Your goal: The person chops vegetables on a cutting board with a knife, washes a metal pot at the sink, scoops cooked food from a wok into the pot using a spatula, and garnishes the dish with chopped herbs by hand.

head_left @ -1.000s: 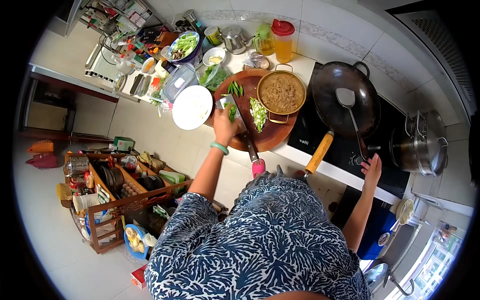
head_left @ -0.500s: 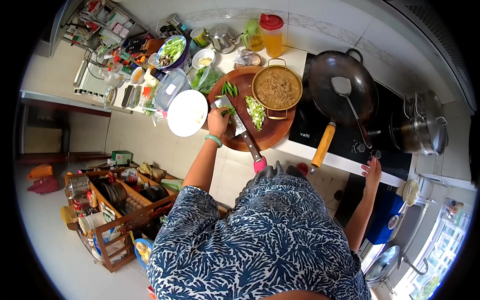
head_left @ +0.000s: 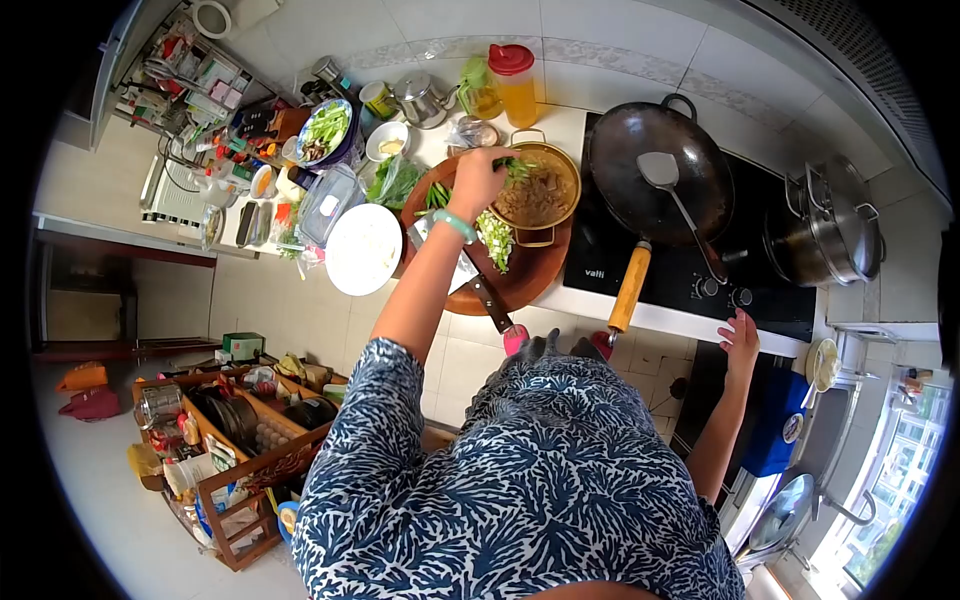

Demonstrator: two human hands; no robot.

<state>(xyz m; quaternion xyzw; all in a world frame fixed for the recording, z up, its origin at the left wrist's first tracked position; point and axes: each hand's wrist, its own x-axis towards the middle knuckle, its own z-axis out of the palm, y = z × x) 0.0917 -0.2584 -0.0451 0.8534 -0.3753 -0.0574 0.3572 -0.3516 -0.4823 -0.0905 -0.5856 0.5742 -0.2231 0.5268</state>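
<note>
My left hand (head_left: 480,183), with a green bangle at the wrist, is over the left rim of the brass pot (head_left: 577,196), its fingers closed on green herbs (head_left: 519,168). Some green pieces lie on the brown stew (head_left: 543,197) below. The pot stands on a round wooden board (head_left: 545,270) with chopped scallions (head_left: 495,240) and green pepper pieces (head_left: 437,195). Under my left forearm lies a cleaver (head_left: 489,302), partly hidden. My right hand (head_left: 740,340) is near the stove's front knobs, fingers apart, holding nothing.
A black wok (head_left: 620,165) with a spatula (head_left: 660,172) sits on the stove, its wooden handle pointing toward me. Steamer pots (head_left: 826,235) stand at the right. Left of the board are a white plate (head_left: 364,250), a bag of greens (head_left: 395,180) and a plastic container (head_left: 332,203).
My left hand has moved from the cleaver blade up and right to the pot, carrying the green herbs. Green pieces now show on the stew. My right hand stays by the knobs.
</note>
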